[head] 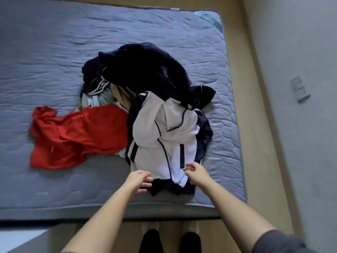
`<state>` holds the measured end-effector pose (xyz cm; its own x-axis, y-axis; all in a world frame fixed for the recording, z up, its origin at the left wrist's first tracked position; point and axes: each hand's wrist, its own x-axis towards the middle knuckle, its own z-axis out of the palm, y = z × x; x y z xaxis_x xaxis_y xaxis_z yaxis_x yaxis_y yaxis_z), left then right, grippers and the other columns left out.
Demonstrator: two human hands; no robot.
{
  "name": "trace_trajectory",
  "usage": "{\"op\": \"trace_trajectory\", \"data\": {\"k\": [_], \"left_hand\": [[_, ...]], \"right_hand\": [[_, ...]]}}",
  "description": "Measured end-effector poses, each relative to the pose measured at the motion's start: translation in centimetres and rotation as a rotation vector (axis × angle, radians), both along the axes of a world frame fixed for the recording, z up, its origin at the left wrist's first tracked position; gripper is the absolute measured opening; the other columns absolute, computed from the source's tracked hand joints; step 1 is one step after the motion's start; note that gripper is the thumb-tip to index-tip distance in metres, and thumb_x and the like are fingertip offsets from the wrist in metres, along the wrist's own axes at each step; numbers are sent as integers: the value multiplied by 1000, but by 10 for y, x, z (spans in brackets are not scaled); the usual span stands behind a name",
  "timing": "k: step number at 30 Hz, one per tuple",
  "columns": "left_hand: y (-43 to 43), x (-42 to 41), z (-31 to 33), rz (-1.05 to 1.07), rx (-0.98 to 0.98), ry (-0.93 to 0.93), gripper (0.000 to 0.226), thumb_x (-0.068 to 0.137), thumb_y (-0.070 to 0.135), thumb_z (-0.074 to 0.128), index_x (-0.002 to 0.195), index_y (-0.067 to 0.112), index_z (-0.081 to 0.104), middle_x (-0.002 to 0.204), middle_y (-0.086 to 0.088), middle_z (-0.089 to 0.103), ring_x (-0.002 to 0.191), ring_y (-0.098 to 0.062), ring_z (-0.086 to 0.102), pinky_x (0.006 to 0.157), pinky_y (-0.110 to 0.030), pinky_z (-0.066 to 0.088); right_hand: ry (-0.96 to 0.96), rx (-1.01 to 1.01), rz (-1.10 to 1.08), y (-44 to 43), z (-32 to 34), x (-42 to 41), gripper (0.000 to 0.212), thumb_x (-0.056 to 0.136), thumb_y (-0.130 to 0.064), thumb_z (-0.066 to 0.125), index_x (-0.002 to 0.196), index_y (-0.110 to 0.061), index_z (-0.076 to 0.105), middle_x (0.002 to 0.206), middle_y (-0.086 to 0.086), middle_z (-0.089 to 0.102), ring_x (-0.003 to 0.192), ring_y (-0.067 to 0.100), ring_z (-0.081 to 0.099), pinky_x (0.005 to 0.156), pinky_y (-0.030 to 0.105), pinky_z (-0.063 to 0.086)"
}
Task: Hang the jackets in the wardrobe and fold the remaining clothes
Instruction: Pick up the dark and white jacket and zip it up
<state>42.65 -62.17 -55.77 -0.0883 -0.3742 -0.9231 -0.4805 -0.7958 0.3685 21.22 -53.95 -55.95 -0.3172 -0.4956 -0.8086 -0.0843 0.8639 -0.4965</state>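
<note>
A heap of clothes lies on the grey-blue mattress (54, 52). Nearest me is a white jacket with navy trim (160, 136), its navy hem toward the bed's front edge. Behind it sits a dark navy garment (142, 70), and a red garment (73, 136) spreads out to the left. Striped and pale pieces (98, 92) show between them. My left hand (140, 181) hovers at the jacket's lower left corner with fingers loosely spread, holding nothing. My right hand (196, 173) is at the lower right edge of the jacket, fingers relaxed and slightly curled, with no cloth pinched.
The mattress rests on a beige floor (255, 125). A grey wall (300, 52) with a white socket plate (300, 91) runs along the right. My feet in dark shoes (171, 240) stand at the bed's front edge. The wardrobe is out of view.
</note>
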Motion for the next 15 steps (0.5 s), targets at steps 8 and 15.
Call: {"op": "trace_trajectory", "data": {"k": [8, 15], "left_hand": [[83, -17, -133, 245, 114, -29, 14, 97, 14, 49, 101, 8, 61, 85, -5, 66, 73, -18, 62, 63, -29, 46], [85, -50, -186, 715, 145, 49, 28, 86, 22, 69, 106, 9, 53, 97, -8, 63, 72, -17, 64, 50, -26, 52]], "right_hand": [[47, 83, 160, 61, -158, 26, 29, 90, -15, 55, 118, -11, 61, 118, 5, 65, 105, 21, 60, 78, 23, 43], [387, 61, 398, 67, -194, 32, 45, 79, -36, 69, 116, -30, 44, 101, -8, 56, 97, 19, 58, 70, 33, 44]]}}
